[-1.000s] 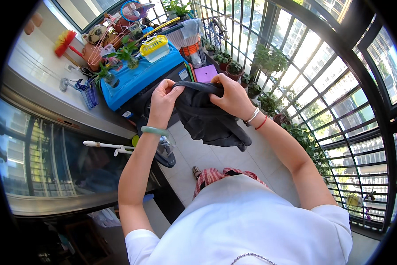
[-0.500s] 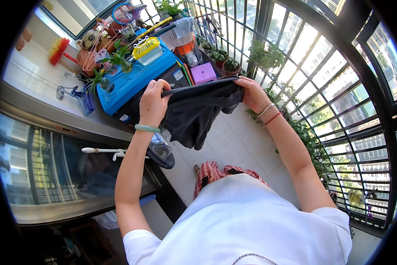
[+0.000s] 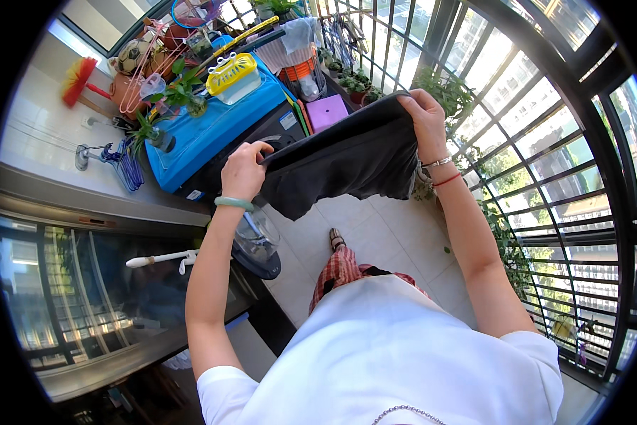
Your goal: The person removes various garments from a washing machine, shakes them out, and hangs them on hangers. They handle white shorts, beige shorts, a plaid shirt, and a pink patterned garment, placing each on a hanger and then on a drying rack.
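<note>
Overhead, both grips clamp a dark garment (image 3: 347, 163) — left hand (image 3: 244, 170), right hand (image 3: 423, 117); blue tub (image 3: 212, 127) carries a yellow box (image 3: 232, 74).

- Dark garment (image 3: 340, 159): one, held stretched between two hands, the left hand (image 3: 244, 170) and the right hand (image 3: 425, 117).
- Blue cover (image 3: 205, 127): one.
- Yellow lidded container (image 3: 232, 74): one.
- Purple box (image 3: 329, 112): one.
- Red-bristled brush (image 3: 77, 74): one.
- Ball (image 3: 129, 55): one.
- Green bangle (image 3: 233, 203): one.
- Blue hangers (image 3: 123, 159): one bunch; count within cannot be told.
</note>
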`<action>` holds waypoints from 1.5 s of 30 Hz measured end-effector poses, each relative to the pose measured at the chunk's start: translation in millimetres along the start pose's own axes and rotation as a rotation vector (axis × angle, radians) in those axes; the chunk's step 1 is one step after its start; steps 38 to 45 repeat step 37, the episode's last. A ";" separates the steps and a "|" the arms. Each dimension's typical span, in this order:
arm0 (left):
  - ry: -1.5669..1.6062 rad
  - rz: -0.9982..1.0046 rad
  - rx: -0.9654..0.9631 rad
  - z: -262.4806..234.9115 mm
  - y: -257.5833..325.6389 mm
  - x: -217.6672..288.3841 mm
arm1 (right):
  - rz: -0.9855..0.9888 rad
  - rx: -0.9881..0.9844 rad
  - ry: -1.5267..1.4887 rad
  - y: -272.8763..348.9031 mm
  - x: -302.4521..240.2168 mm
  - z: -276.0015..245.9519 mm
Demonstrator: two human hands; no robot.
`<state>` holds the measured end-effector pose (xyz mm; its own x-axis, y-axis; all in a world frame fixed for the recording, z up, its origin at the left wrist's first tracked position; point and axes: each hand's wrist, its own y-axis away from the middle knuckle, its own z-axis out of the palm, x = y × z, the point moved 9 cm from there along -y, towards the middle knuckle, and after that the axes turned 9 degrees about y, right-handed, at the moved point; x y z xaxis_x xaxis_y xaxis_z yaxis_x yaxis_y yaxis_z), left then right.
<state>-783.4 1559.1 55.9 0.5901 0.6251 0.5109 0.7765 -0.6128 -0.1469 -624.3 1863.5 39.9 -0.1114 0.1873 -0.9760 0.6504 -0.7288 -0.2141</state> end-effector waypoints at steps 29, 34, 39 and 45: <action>0.868 -0.237 0.208 40.0 -11.5 -96.8 | 0.164 0.000 0.298 -4.7 96.2 86.3; 0.586 -0.417 -0.250 62.9 -12.5 -111.9 | 0.213 -0.086 0.348 -9.1 90.2 114.5; 0.354 0.066 -0.108 45.7 -45.5 -65.5 | -0.064 -0.596 0.580 -6.2 65.6 183.8; 0.354 0.066 -0.108 45.7 -45.5 -65.5 | -0.064 -0.596 0.580 -6.2 65.6 183.8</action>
